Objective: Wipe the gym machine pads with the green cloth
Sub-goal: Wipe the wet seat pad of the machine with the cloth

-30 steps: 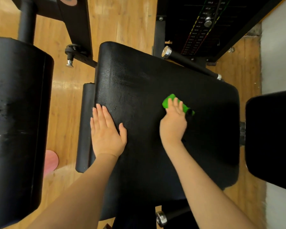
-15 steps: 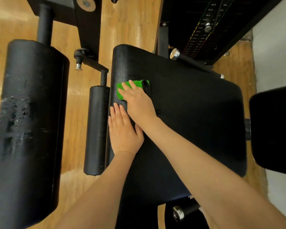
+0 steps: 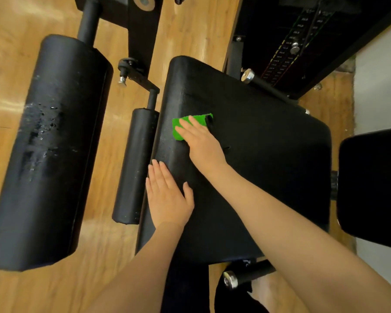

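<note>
Green cloth [image 3: 191, 125] is lying on the black seat pad [image 3: 269, 168] near its left edge, and I am pressing it flat under my right hand [image 3: 202, 144], fingers straight and spread over it. I am resting my left hand [image 3: 167, 196] palm-down on the same pad's left rim, fingers straight and holding nothing, just beside the small roller pad [image 3: 134, 166], with the large roller pad [image 3: 48, 152] sitting further left over the wooden floor [image 3: 7, 98].

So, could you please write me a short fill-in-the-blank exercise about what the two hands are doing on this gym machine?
1. The right hand presses a cloth whose colour is ____.
2. The left hand lies ____ on the seat pad, holding nothing.
3. The floor is made of ____.

Missing words: green; flat; wood
</note>
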{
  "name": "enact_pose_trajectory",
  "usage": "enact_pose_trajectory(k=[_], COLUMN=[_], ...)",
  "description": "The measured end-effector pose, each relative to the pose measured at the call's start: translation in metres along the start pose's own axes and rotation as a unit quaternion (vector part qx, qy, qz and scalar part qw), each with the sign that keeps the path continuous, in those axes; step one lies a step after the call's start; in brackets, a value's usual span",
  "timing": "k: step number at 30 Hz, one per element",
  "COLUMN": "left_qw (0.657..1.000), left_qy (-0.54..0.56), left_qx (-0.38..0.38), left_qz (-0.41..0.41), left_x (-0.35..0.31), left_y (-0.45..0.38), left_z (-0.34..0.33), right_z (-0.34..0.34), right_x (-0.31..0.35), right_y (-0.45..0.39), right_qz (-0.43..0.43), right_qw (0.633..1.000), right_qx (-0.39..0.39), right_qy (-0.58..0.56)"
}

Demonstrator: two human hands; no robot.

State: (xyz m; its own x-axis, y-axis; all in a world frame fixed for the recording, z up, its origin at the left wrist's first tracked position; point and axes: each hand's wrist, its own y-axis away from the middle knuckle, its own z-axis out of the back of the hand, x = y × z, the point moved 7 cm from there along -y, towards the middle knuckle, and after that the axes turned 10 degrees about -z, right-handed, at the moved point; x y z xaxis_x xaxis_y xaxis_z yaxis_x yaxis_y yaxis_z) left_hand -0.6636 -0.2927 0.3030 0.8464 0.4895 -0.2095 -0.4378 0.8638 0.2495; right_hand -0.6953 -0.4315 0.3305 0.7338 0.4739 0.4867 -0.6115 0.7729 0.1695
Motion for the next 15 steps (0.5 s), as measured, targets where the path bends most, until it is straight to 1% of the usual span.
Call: enact_pose_trajectory(k=[6,10,15], left_qw=[1.0,0.999,0.999], left_qy=[0.007,0.008,0.005], left_qx=[-0.03,-0.039,-0.052], left_qz=[0.001,-0.004,-0.003], left_x=[0.002,0.0,0.001], left_y=[0.004,0.004,0.005], left_z=[-0.002,-0.004,-0.005], right_z=[0.003,0.009,0.027], right_x=[-0.066,-0.116,-0.208], right_y=[0.043,0.065,0.113], right_qz=[-0.068,-0.117,-0.221], right_qw=[0.997,0.993,0.973], right_qx=[-0.029,-0.023,-0.066], right_qy=[-0.017,-0.007,0.004])
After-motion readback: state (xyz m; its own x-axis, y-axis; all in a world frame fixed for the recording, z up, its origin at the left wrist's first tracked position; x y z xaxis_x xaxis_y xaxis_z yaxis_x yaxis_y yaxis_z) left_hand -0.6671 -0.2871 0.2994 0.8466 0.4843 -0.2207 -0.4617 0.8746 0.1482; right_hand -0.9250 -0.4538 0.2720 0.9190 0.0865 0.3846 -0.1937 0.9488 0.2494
